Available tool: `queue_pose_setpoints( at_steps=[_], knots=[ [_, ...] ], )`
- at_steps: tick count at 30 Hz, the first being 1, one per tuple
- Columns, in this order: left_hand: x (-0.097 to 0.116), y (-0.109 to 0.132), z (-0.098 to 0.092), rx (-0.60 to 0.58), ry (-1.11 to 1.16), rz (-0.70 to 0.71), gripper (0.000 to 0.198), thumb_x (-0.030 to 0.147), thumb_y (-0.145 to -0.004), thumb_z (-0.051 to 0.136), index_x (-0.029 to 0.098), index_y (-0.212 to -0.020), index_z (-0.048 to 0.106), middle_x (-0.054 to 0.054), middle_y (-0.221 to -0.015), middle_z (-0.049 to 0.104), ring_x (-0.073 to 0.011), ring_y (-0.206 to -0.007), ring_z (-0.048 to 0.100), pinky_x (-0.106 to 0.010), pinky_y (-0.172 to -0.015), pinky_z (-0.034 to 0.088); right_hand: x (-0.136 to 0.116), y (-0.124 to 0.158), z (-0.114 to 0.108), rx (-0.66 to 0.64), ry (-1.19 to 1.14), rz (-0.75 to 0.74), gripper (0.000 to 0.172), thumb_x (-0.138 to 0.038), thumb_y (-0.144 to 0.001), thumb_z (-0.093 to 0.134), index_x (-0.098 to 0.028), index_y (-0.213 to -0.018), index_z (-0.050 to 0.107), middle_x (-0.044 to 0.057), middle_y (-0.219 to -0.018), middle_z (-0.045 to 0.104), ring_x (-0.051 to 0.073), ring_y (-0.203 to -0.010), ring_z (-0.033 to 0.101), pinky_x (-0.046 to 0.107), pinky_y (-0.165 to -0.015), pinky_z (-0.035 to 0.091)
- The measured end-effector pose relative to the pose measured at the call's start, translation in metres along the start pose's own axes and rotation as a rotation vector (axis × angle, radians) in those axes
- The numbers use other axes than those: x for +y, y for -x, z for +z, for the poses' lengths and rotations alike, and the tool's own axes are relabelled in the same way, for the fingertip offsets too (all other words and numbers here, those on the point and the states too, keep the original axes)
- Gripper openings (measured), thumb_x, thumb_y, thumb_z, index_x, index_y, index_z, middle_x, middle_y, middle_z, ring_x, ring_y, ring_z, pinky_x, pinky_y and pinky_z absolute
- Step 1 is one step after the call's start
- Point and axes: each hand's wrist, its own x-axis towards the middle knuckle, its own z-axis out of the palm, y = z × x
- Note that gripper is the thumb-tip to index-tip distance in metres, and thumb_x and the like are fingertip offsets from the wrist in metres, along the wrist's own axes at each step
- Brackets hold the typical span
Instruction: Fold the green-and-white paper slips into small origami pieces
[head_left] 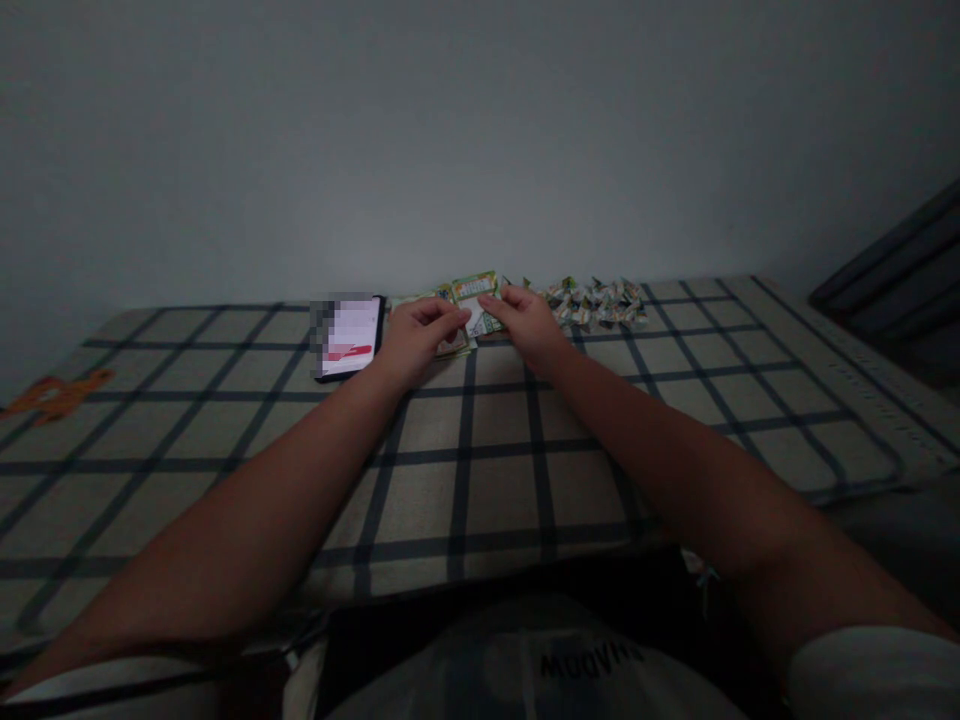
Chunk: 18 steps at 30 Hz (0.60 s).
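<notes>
Between my two hands is a printed paper slip [475, 288] with green edges and a white middle, raised a little off the cloth. My left hand [421, 332] pinches its left side between thumb and fingers. On its right side, my right hand [528, 318] grips it with thumb and forefinger. Under and behind my left hand lie more flat printed papers [453, 347]. To the right of my right hand sit several small folded paper pieces [600, 304] in rows, green, white and orange.
A phone [351, 336] with a lit screen lies left of my left hand. An orange object [57, 396] rests at the far left. The checked tablecloth [495, 450] covers the table, which meets a plain wall [480, 140]. Dark striped fabric [892, 280] is at the right.
</notes>
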Motion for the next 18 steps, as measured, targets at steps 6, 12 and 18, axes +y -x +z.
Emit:
queue_pose_setpoints(
  at_steps=[6, 12, 18],
  knots=[
    [-0.005, 0.0, -0.001, -0.048, 0.045, -0.015, 0.027, 0.034, -0.074, 0.077, 0.018, -0.059, 0.06, 0.002, -0.054, 0.057, -0.0094, -0.051, 0.048, -0.025, -0.055, 0.038, -0.002, 0.001, 0.0, 0.003, 0.007, -0.066, 0.053, -0.062, -0.076, 0.074, -0.021, -0.063, 0.045, -0.008, -0.058, 0.034, 0.008, -0.057, 0.032, 0.024, -0.054, 0.026],
    [-0.007, 0.0, -0.001, -0.056, 0.051, 0.016, 0.027, 0.033, -0.075, 0.078, 0.018, -0.06, 0.062, 0.003, -0.055, 0.059, -0.0089, -0.055, 0.052, -0.023, -0.059, 0.04, -0.002, -0.002, 0.0, 0.04, -0.043, -0.072, 0.052, -0.07, -0.079, 0.066, -0.018, -0.074, 0.062, -0.003, -0.069, 0.054, 0.011, -0.065, 0.047, 0.025, -0.063, 0.04],
    [-0.012, 0.0, -0.001, -0.081, 0.092, -0.043, 0.029, 0.036, -0.074, 0.08, 0.018, -0.059, 0.063, 0.001, -0.057, 0.061, -0.01, -0.054, 0.054, -0.024, -0.056, 0.042, -0.006, -0.002, -0.007, 0.03, 0.141, -0.149, 0.053, -0.07, -0.082, 0.061, -0.018, -0.071, 0.062, -0.002, -0.067, 0.052, 0.012, -0.067, 0.046, 0.027, -0.064, 0.038]
  ],
)
